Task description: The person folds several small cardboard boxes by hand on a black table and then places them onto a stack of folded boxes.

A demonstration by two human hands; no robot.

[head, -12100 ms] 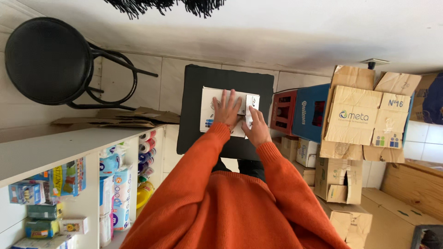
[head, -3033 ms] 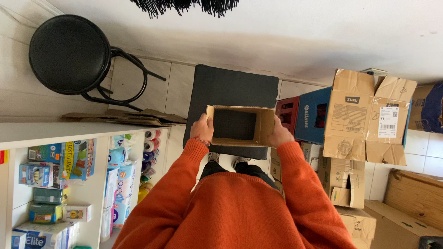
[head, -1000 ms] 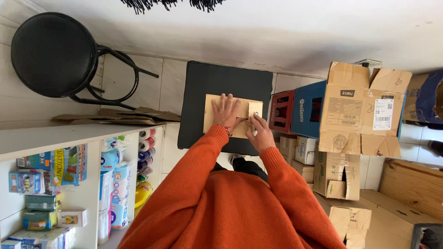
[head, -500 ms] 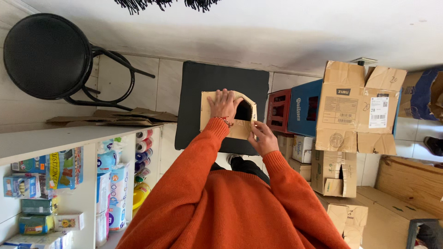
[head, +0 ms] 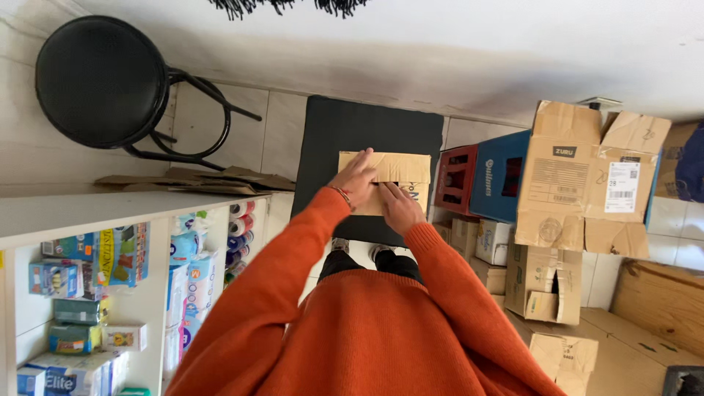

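Fingers (head: 363,163) of your left hand (head: 354,180) and right hand (head: 400,207) lie spread flat on the cardboard box (head: 402,167), pinning its flaps shut against the black table (head: 345,125) beneath them.

Box (head: 400,170) on a table (head: 367,128), both hands on it: left hand (head: 357,178), right hand (head: 400,207). Stool (head: 103,81) left of the table; crates (head: 484,176) and cartons (head: 587,176) right.
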